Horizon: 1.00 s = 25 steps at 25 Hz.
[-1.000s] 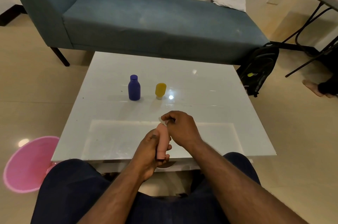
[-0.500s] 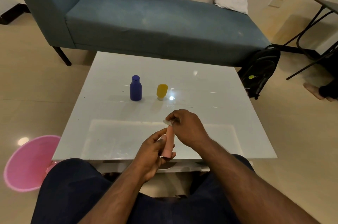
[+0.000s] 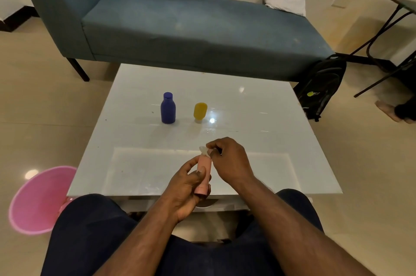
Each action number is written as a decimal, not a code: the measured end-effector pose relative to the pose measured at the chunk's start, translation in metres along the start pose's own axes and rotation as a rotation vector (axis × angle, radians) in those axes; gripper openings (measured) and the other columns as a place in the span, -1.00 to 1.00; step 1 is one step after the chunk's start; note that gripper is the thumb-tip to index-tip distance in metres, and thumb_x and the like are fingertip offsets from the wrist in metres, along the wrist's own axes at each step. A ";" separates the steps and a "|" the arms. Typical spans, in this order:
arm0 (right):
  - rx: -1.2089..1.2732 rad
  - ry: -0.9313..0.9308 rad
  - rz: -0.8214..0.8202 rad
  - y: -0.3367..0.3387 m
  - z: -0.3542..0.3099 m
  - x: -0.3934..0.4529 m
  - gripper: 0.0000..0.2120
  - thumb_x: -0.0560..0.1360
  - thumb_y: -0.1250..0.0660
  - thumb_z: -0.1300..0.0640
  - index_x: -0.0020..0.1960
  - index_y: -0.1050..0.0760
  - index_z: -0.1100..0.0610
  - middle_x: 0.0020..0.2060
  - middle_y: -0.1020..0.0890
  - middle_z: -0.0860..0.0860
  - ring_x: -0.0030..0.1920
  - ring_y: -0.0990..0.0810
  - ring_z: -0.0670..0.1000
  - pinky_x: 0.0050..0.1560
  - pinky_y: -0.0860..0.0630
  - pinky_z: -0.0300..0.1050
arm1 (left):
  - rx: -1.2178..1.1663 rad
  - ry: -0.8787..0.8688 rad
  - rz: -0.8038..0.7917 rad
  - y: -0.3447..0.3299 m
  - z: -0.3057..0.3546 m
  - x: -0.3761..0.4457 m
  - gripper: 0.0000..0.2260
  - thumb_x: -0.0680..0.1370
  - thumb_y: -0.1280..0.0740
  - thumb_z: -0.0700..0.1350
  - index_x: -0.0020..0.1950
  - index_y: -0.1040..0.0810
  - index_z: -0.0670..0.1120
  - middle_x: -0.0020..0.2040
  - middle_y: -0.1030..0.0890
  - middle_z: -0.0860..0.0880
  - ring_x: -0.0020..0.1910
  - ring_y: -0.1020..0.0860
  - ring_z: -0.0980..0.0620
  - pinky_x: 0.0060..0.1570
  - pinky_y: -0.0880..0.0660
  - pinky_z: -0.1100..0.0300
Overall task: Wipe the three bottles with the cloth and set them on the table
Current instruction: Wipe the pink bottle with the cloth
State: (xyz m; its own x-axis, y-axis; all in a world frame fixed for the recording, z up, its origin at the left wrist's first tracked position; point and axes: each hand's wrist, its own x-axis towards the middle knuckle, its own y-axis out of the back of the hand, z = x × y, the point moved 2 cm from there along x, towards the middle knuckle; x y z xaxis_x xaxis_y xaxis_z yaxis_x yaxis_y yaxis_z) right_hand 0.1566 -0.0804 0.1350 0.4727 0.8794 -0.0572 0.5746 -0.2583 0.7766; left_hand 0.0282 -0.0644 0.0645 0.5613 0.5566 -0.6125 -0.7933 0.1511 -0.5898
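A blue bottle (image 3: pixel 168 108) stands upright on the white table (image 3: pixel 258 136), left of centre. Beside it on the right a small yellow bottle (image 3: pixel 200 110) stands on its cap. My left hand (image 3: pixel 188 188) grips a slim pink bottle (image 3: pixel 203 174) above the table's near edge, tilted slightly. My right hand (image 3: pixel 227 160) pinches a small white cloth (image 3: pixel 203 150) against the top end of the pink bottle. Most of the cloth is hidden under my fingers.
A blue sofa (image 3: pixel 180 25) runs behind the table. A pink bin (image 3: pixel 38 201) sits on the floor at the left. A black backpack (image 3: pixel 322 88) leans by the table's far right corner, next to a dark table frame (image 3: pixel 382 34). Another person's foot (image 3: pixel 387 108) shows at the right edge.
My right hand with the cloth has slid up from the pink bottle's side to its top end. My left hand has turned the bottle slightly.
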 end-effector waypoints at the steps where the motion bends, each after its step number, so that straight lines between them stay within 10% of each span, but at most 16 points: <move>1: -0.003 0.010 -0.003 -0.003 0.000 -0.001 -0.80 0.57 -0.24 0.19 0.13 -0.58 0.11 0.10 -0.60 0.01 0.06 -0.56 -0.03 0.13 -0.49 -0.19 | -0.018 -0.011 -0.004 0.000 0.001 -0.001 -0.69 0.61 -0.33 -0.25 0.32 -0.54 -0.01 0.26 -0.57 -0.23 0.11 -0.59 -0.18 -0.05 -0.54 -0.03; 25: -0.015 0.124 0.006 -0.026 0.008 -0.044 -0.83 0.51 -0.27 0.19 0.06 -0.58 0.12 -0.05 -0.56 -0.03 -0.06 -0.52 -0.09 -0.01 -0.47 -0.29 | -0.154 -0.047 0.100 0.005 0.005 0.005 -0.66 0.66 -0.27 -0.21 0.43 -0.43 -0.04 0.29 -0.57 -0.24 0.09 -0.66 -0.18 0.06 -0.61 -0.16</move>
State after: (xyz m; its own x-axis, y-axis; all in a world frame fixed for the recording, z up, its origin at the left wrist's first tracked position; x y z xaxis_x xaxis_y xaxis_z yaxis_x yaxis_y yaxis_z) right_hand 0.1260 -0.1155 0.1122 0.3893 0.9208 0.0251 0.5613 -0.2587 0.7862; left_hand 0.0264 -0.0568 0.0610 0.4669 0.6004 -0.6492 -0.7973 -0.0317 -0.6028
